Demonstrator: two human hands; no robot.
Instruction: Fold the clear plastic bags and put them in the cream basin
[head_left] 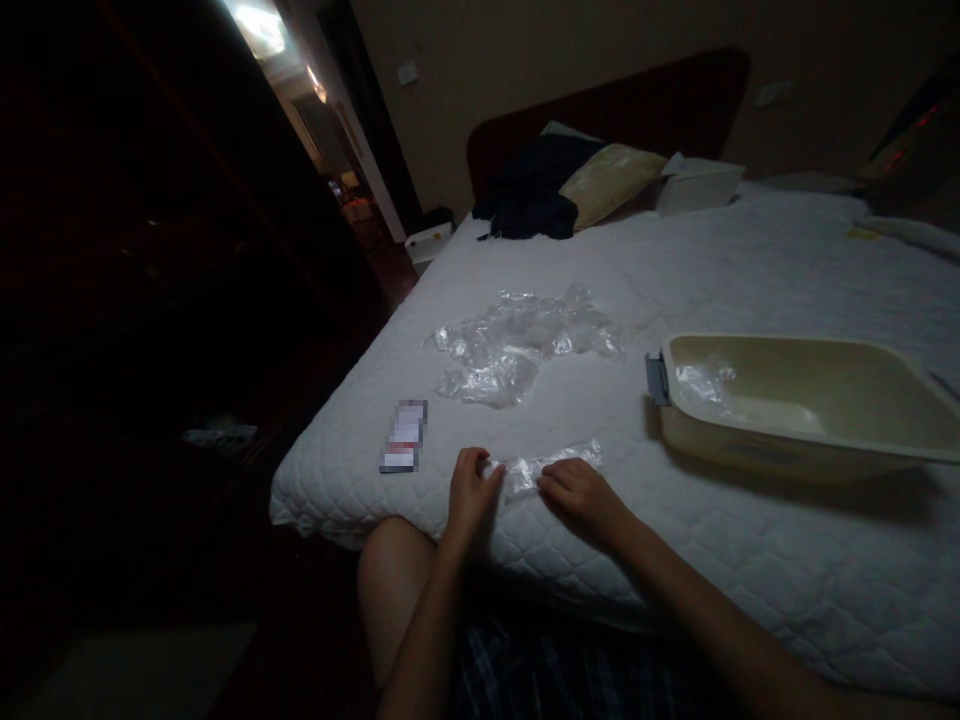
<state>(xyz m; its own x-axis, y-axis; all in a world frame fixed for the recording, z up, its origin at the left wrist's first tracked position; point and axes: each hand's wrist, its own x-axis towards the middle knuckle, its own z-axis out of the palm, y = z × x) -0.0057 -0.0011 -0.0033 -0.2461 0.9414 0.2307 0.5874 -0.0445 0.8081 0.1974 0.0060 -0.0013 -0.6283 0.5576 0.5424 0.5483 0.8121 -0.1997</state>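
A folded clear plastic bag (523,480) lies in a narrow strip on the white quilted bed cover, near the front edge. At its left end is my left hand (471,492), fingers curled and thumb against the plastic. My right hand (579,492) pinches the same bag around its middle, and its right end sticks out beyond my fingers. Farther back, several crumpled clear plastic bags (491,375) are spread in a loose heap. To the left of my hands rests a phone-like rectangle (405,437), its surface blurred out.
On the right stands a cream plastic tub (757,445) with a grey handle clip and some clear plastic inside. Dark clothing (532,185), a tan pillow (615,183) and a white box (701,187) sit near the headboard (697,90). The bed's edge drops away at left.
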